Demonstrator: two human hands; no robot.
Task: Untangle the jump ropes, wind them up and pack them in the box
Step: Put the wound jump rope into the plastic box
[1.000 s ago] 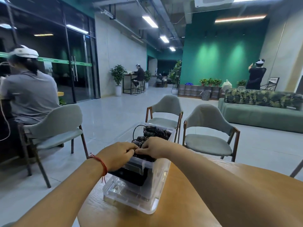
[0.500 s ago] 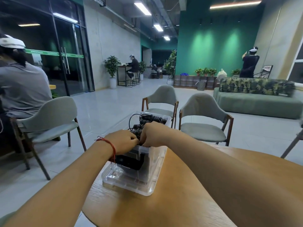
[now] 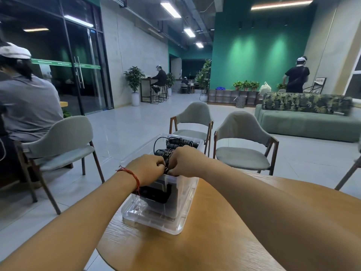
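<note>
Two hands are working over a clear box (image 3: pixel 183 194) that sits at the edge of the wooden table (image 3: pixel 195 255). The left hand (image 3: pixel 145 168) and right hand (image 3: pixel 185 163) both have their fingers curled tight onto a black wound jump rope (image 3: pixel 167 158) sandwiched between them, just above the box rim. More coiled ropes (image 3: pixel 181 142) lie in the box's far end, past the knuckles. Grey chairs (image 3: pixel 242 137) stand behind.

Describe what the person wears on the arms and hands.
Both arms are bare as far as the picture shows, with no sleeves in view. The left hand and the right hand wear no gloves. A thin red string bracelet circles the left wrist, with a short loose end hanging from it. The right wrist carries nothing that shows.
</note>
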